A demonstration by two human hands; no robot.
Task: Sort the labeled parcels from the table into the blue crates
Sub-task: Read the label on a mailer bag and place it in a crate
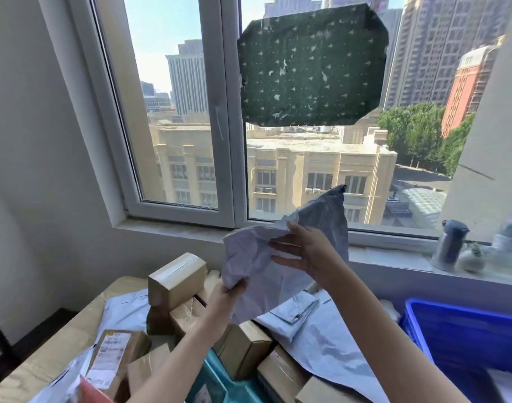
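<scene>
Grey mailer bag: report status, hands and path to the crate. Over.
Left hand grips mailer bag at lower corner; right hand pinches upper part. Bag held above parcel pile. Blue crate lower right, path open.

Just my left hand (228, 289) and right hand (304, 254) here, both bare, forearms (394, 330) uncovered all the way back from the fingers (280, 245).
</scene>
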